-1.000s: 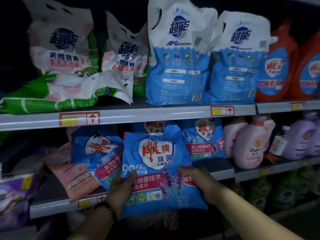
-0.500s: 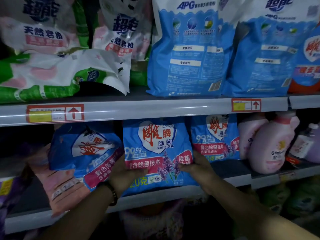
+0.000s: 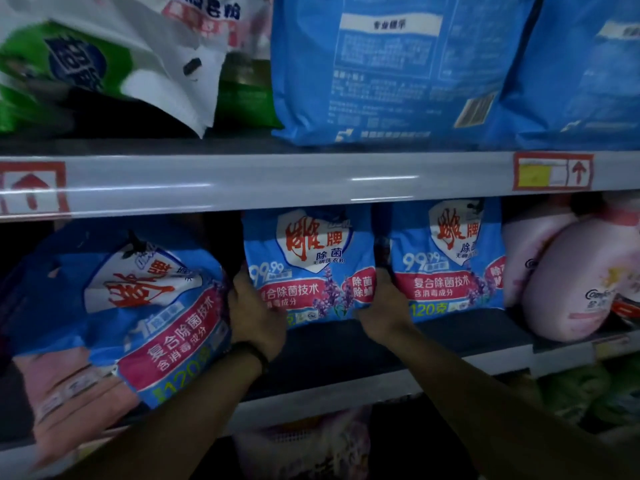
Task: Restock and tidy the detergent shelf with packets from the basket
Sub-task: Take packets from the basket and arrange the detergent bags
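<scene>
In the head view, both hands grip one blue detergent packet (image 3: 308, 268) by its lower corners: the left hand (image 3: 256, 313) is clamped on the bottom-left corner, the right hand (image 3: 381, 303) on the bottom-right. The packet stands upright on the lower shelf (image 3: 346, 344), set back from the front edge, just beside a matching packet (image 3: 446, 261) on its right, their edges apparently touching. A third like packet (image 3: 138, 306) leans crookedly to the left, overlapping a pink packet (image 3: 72, 389).

The step in hand looks like seating this packet in its row. The next move likely calls for letting go without tipping it, then straightening the leaning packet.

The packet is a soft pouch, blue with a white shield bearing red characters, a red band and lavender sprigs; it will likely slump if unsupported. The basket cannot be clearly identified here.
</scene>
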